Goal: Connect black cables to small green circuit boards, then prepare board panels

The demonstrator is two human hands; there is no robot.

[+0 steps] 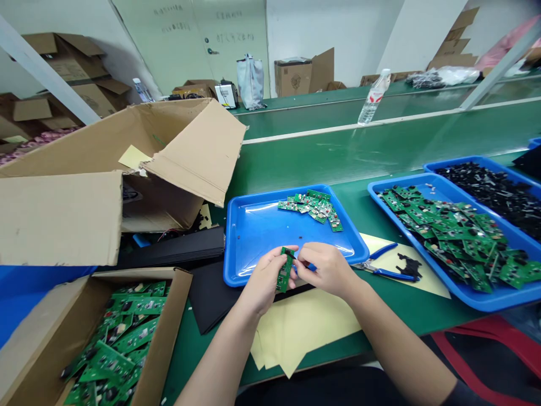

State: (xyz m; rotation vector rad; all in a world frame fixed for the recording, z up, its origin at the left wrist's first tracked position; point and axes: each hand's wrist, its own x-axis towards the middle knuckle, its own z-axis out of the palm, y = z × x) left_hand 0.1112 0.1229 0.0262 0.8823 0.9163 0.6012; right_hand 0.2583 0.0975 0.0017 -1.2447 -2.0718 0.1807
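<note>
My left hand (267,277) grips a narrow green circuit board (284,273), thumb on its face, just over the near rim of a blue tray (253,217). At the board's upper end, the closed fingertips of my right hand (321,267) pinch a small black part (289,255), mostly hidden by the fingers. Farther back in that tray lies a loose heap of circuit boards (316,207). Blue-handled cutting pliers (380,264) rest right of my right hand, beside a clump of black plastic pieces (408,265).
A blue tray (382,217) piled with boards stands right, with a tray of black parts (494,186) behind. Left are a carton of boards (180,293) and a large open carton (59,217). Yellow paper (313,321) lies below my hands. A water bottle (374,98) stands behind.
</note>
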